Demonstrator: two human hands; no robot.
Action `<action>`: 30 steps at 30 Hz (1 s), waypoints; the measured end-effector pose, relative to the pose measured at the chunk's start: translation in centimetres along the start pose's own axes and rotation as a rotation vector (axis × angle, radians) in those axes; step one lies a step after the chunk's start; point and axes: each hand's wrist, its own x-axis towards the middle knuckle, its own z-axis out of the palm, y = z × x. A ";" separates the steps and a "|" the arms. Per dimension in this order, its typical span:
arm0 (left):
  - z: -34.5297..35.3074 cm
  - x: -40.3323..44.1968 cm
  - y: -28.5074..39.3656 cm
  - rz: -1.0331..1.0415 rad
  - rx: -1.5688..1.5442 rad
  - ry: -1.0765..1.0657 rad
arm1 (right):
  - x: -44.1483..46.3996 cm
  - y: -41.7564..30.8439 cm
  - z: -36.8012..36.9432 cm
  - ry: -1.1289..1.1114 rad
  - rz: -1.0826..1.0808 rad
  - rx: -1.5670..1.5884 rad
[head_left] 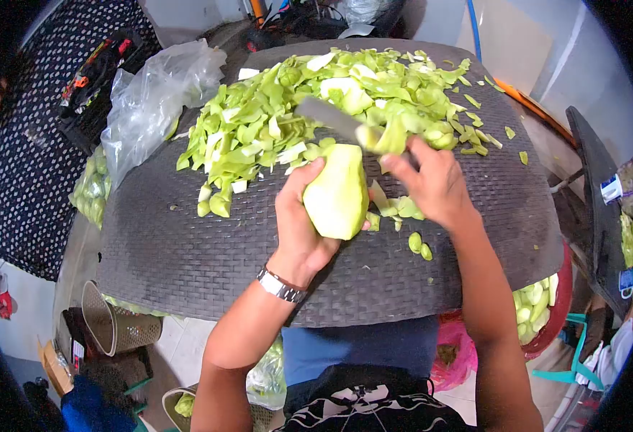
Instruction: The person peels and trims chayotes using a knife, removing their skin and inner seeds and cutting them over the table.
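The pale green vegetable (336, 194) is at the centre of the frame, held upright above the counter (187, 252), its visible face smooth and looking pared. The left hand (298, 219) is partly closed around its left side and underside, thumb near the top, with a metal watch (280, 286) on the wrist.

Just right of centre, the right hand (439, 183) is closed, apparently on the handle of the knife (327, 117). The blurred blade points to the upper left, apart from the vegetable, with a green piece by its base. Paring seems to be the work at this instant; from here, another stroke would call for a steady left grip and the blade brought back to the surface.

Beyond the hands, a wide heap of peelings (241, 137) spreads across the upper part of the counter. Two small green scraps (420, 246) lie to the lower right of the vegetable, and a clear plastic bag (162, 90) sits at upper left.
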 end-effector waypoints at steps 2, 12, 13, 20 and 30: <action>0.4 -0.2 0.2 -0.021 0.013 -0.057 | 0.7 1.4 -0.8 -0.013 0.114 0.069; -0.9 1.6 0.6 0.132 -0.050 0.294 | -1.6 -2.3 0.5 -0.221 0.042 0.151; -1.5 1.8 0.6 0.095 -0.042 0.220 | -2.3 -3.4 0.9 -0.216 -0.048 0.092; -2.7 1.6 0.1 0.007 -0.069 0.070 | -3.6 -4.5 2.7 -0.092 -0.306 -0.041; -0.8 0.6 -0.7 0.070 0.023 0.131 | -2.1 -2.5 1.9 -0.047 -0.203 0.042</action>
